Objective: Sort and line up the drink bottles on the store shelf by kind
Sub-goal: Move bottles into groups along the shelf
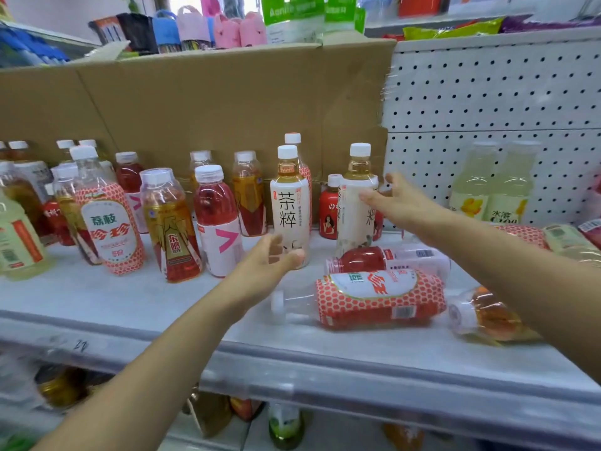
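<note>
Hands both out over shelf (pixel 130 304), nothing gripped. Left hand (pixel 273 255): open, fingers loosely spread, at the base of an upright tea bottle (pixel 289 206); blur hides whether they touch. Right hand (pixel 395 198): open, fingers straight, tips at the label of a second tea bottle (pixel 354 219), also upright; contact unclear. Small red bottle (pixel 328 213) stands between the two tea bottles, further back.

Between the forearms, lying on their sides: red bottle (pixel 374 258), and nearer the shelf edge a lychee bottle (pixel 374 299), cap toward the left hand. Amber bottle (pixel 487 315) lies under the right forearm.

Left of the left hand: mixed upright bottles, red, amber and lychee kinds interleaved. Beyond the hands: cardboard (pixel 227 102); pegboard (pixel 487 92) past the right hand.
</note>
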A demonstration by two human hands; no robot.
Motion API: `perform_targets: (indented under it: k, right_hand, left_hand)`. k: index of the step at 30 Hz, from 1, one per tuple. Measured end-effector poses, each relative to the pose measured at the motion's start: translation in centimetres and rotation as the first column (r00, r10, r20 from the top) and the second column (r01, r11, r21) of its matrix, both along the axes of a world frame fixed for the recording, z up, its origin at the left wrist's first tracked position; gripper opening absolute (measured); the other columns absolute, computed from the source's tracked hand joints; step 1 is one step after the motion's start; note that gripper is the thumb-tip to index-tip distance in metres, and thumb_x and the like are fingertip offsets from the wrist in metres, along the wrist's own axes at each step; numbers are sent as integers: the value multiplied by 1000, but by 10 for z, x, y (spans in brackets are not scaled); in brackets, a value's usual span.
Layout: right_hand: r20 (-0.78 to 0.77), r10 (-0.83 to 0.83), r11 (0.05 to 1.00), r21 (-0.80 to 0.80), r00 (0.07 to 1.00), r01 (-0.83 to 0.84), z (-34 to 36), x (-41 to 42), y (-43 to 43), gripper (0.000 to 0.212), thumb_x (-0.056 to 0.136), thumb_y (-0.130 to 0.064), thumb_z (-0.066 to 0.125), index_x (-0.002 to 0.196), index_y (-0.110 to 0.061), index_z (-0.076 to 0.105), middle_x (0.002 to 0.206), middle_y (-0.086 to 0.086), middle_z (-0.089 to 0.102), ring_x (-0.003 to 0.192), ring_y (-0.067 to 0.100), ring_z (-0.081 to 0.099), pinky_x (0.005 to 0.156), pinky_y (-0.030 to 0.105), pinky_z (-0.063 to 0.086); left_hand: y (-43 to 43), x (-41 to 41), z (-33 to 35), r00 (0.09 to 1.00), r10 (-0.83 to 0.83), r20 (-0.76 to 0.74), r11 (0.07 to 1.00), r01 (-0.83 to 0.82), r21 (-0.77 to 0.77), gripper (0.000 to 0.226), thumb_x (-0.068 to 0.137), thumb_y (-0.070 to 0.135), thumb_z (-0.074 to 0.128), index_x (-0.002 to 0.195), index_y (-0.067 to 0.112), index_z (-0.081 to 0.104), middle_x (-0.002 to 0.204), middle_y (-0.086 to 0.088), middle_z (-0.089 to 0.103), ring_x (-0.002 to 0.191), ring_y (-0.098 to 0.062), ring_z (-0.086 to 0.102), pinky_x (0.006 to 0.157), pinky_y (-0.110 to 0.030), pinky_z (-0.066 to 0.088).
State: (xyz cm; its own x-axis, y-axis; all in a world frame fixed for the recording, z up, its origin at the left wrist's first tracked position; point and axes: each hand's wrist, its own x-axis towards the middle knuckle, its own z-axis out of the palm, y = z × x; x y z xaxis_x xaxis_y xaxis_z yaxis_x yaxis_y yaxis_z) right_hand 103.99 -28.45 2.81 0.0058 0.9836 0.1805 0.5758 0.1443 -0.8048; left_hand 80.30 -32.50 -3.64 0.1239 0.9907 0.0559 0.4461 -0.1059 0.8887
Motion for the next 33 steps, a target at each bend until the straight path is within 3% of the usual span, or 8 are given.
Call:
perform_targets:
  k: [3,10,13,15,20,25,28,33]
  right_hand:
    - [119,96,988,-129,988,-80,-17,16,-30,51,99,-33,54,144,-18,34,117,-6,56,77,1,50,72,24,44]
    - [468,304,933,-321,830,-161,-19,29,-32,51,93,-40,62,140,-27,49,112,-9,58,89,5,60,72,20,46]
    - [509,333,925,-341,794,-169,-18,27,-28,51,93,-38,62,140,-25,49,125,-5,58,100,11,56,89,27,46]
    - [529,344,915,-375,776,-150,-19,27,-26,50,91,-37,65,137,-24,50,124,-3,60,105,14,57,98,35,46]
    - [599,314,928,-358,737,-105,-26,20,-31,57,73,-20,83,119,-26,51,98,-7,60,87,10,58,79,29,44]
    - [739,79,996,-83,669,-27,-47,12,-41,61,61,-33,83,110,-27,49,95,-6,62,85,13,58,79,34,53]
    - [683,38,999,-11,730,-42,-50,10,-44,64,63,-38,83,116,-27,50,94,-8,61,83,11,59,80,35,55]
    - [256,68,991,93,964,-94,-44,-6,-54,65,70,-33,85,123,-22,48,106,-3,62,94,14,61,82,32,53]
  left_hand:
    - [-30,-3,-5,978,-181,-99,983,177,-48,43,94,60,44,129,36,51,124,21,56,108,5,55,83,-14,40]
    - [-40,-8,-10,963,-223,-154,975,218,-49,23,89,31,72,110,25,66,95,10,65,74,-7,61,64,-21,49]
    - [-44,-16,-8,995,-96,-36,995,97,27,17,89,29,70,101,17,67,74,8,66,66,-7,57,62,-21,48]
    - [-42,-24,0,995,-8,101,997,-1,83,21,90,27,69,101,10,66,76,-3,66,66,-11,56,62,-24,49]
    - [-31,-36,43,962,67,266,961,-134,244,22,87,24,69,105,11,64,92,-6,65,75,-13,65,67,-26,59]
    - [-14,-34,80,956,40,290,892,-165,420,18,95,16,64,112,19,59,96,-3,62,86,-15,64,66,-32,59]
    - [-4,-30,92,994,63,87,837,-100,538,31,95,23,65,125,21,54,101,3,63,86,-8,62,71,-27,54]
    - [9,-14,94,998,43,-49,820,-8,572,33,98,27,61,127,18,49,110,1,63,97,-11,63,84,-30,56]
